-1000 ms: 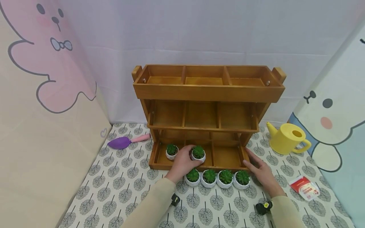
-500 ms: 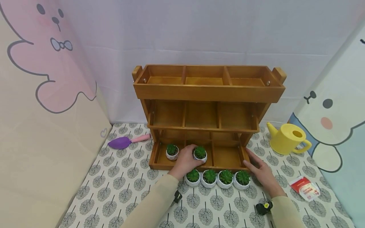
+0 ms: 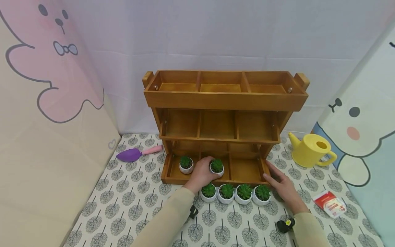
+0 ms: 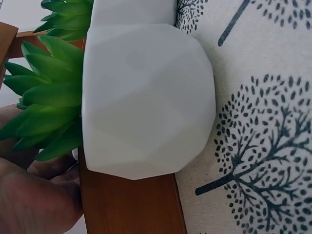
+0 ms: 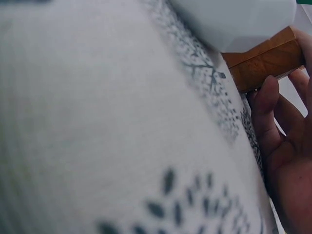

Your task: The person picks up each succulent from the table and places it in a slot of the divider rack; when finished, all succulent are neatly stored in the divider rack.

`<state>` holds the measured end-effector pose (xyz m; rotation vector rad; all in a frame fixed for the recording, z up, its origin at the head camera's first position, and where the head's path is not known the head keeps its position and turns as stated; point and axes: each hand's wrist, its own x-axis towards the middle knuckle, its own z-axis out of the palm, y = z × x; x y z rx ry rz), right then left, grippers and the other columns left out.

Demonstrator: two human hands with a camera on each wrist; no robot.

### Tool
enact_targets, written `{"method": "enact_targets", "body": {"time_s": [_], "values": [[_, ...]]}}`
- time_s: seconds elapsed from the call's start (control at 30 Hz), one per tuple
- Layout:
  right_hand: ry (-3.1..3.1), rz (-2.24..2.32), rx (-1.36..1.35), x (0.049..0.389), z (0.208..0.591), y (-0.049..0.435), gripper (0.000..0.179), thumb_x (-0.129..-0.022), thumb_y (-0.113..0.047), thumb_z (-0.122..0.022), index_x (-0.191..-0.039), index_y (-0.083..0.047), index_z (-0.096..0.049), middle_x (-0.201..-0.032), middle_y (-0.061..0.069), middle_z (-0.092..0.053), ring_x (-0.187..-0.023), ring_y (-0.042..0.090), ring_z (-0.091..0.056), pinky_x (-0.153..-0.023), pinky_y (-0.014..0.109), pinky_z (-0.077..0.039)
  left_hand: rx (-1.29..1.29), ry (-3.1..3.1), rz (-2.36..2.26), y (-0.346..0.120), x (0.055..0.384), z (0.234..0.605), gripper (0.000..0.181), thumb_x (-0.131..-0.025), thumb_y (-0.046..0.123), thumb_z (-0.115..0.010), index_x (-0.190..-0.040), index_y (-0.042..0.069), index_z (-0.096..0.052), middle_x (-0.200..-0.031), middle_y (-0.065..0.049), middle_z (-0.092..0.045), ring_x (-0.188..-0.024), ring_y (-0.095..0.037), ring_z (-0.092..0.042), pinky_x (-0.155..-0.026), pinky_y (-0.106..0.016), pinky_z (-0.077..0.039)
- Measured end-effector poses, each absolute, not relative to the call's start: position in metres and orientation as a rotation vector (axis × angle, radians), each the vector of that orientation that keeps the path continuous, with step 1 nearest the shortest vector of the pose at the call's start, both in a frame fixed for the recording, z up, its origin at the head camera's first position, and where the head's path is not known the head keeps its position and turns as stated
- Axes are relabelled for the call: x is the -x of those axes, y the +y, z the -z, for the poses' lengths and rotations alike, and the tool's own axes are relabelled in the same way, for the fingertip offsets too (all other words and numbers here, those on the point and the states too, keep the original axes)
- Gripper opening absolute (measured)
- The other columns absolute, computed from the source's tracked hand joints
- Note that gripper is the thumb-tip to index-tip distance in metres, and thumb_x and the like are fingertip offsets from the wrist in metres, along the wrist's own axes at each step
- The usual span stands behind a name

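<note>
My left hand (image 3: 202,174) grips a small potted succulent (image 3: 217,166) at the middle compartment of the bottom tier of a wooden shelf (image 3: 226,101). Its pot is white, its leaves green. Another potted succulent (image 3: 186,164) stands in the left compartment. At the tier's right end, the fairly straight fingers and thumb of my right hand (image 3: 284,187) rest against the side board, also seen as a wooden corner (image 5: 265,63) in the right wrist view. In the left wrist view, a white faceted pot (image 4: 146,102) hides part of the left hand (image 4: 36,200).
Several potted succulents (image 3: 226,193) stand in a row before the shelf. A purple scoop (image 3: 129,155) with a pink handle lies to the left. A yellow watering can (image 3: 311,149) and a red-and-white packet (image 3: 330,204) are on the right, on the tree-print cloth (image 3: 123,212).
The left hand and the succulent it holds have shifted slightly right and down within the middle compartment, then stayed put. The right hand has not moved.
</note>
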<state>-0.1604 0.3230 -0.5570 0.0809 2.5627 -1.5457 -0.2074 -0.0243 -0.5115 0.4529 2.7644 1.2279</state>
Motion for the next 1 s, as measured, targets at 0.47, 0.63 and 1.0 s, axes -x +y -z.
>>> {"method": "enact_targets", "body": {"time_s": [0.47, 0.63, 1.0], "values": [[2.552, 1.556, -0.072, 0.1604, 0.5576, 0.3233, 0.073, -0.103, -0.051, -0.063, -0.165, -0.041, -0.025, -0.172, 0.003, -0.019, -0.157, 0.041, -0.011, -0.119, 0.071, -0.011, -0.468, 2.725, -1.221, -0.0216, 0.2104, 0.5093, 0.055, -0.083, 0.013, -0.09, -0.129, 0.003, -0.063, -0.121, -0.014, -0.067, -0.112, -0.033, -0.065, -0.096, -0.049, -0.054], [2.546, 1.565, -0.074, 0.1605, 0.5573, 0.3235, 0.074, -0.103, -0.051, -0.063, -0.166, -0.04, -0.025, -0.172, 0.004, -0.019, -0.157, 0.041, -0.011, -0.119, 0.071, -0.01, -0.464, 2.725, -1.203, -0.0209, 0.2124, 0.511, 0.057, -0.083, 0.014, -0.09, -0.132, 0.003, -0.062, -0.123, -0.014, -0.067, -0.114, -0.033, -0.065, -0.098, -0.048, -0.054], [2.537, 1.576, -0.067, 0.1608, 0.5574, 0.3233, 0.073, -0.103, -0.05, -0.063, -0.165, -0.04, -0.025, -0.172, 0.004, -0.019, -0.157, 0.04, -0.011, -0.12, 0.07, -0.011, -0.472, 2.719, -1.209, -0.021, 0.2135, 0.5121, 0.058, -0.083, 0.013, -0.09, -0.133, 0.003, -0.062, -0.124, -0.014, -0.067, -0.116, -0.034, -0.064, -0.1, -0.049, -0.053]]}}
